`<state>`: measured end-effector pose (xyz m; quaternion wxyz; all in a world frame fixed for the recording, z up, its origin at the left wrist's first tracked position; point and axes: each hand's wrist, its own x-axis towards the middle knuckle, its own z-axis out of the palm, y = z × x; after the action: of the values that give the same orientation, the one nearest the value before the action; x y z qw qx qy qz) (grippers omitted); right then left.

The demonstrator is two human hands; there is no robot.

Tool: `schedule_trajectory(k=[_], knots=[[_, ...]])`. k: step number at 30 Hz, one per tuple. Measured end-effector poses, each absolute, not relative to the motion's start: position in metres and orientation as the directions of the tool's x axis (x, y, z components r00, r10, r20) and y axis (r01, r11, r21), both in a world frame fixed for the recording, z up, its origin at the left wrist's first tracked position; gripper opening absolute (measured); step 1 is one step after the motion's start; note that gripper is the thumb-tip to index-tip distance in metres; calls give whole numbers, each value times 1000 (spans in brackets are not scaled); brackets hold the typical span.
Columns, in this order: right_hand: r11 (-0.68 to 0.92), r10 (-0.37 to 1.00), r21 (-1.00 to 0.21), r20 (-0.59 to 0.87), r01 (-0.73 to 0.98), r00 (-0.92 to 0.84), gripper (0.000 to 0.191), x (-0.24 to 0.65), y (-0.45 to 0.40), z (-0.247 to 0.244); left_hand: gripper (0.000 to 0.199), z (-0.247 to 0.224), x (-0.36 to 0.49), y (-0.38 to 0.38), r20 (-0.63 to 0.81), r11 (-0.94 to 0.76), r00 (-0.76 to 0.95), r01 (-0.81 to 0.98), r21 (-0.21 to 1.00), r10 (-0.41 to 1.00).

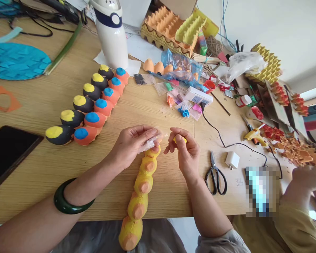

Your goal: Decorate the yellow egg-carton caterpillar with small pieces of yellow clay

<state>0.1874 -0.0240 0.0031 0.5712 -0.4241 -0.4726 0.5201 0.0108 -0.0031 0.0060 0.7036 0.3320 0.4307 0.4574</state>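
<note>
The left forearm (100, 176) slants up from the lower left to a pinching left hand (133, 142); the right forearm (208, 207) leads to a half-curled right hand (186, 151) just beside it

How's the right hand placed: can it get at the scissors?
Probably yes: the scissors lie on the table beside the right forearm, nothing seen between them. The right hand pinches a yellow lump, so it may need to set that down first.

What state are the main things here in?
Left hand: closed on clear wrapper
Right hand: closed on yellow lump
Yellow strip: coated, tips bare orange
Black strip: topped yellow
Orange strip: topped blue
Scissors: blades shut
White charger: unplugged
Power strip: black plug inserted
Phone: screen dark
White flask: upright
</note>
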Motion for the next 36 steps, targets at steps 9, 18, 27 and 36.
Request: schedule_trajectory(k=[9,18,27,36], knots=[[61,997,-998,61,-20,-37,20,190,-26,6,40,7,9,-4,-382,521,408,-315,794,829],[27,998,-996,22,-86,62,23,187,-19,-1,49,12,2,-4,-213,265,305,-140,954,928],[-215,968,-919,-245,-329,53,26,195,-10,5,34,9,7,-6,-208,217,139,-50,975,968],[12,993,-988,-7,-156,121,26,195,-15,7,30,10,12,-3,-304,320,112,-194,927,946]])
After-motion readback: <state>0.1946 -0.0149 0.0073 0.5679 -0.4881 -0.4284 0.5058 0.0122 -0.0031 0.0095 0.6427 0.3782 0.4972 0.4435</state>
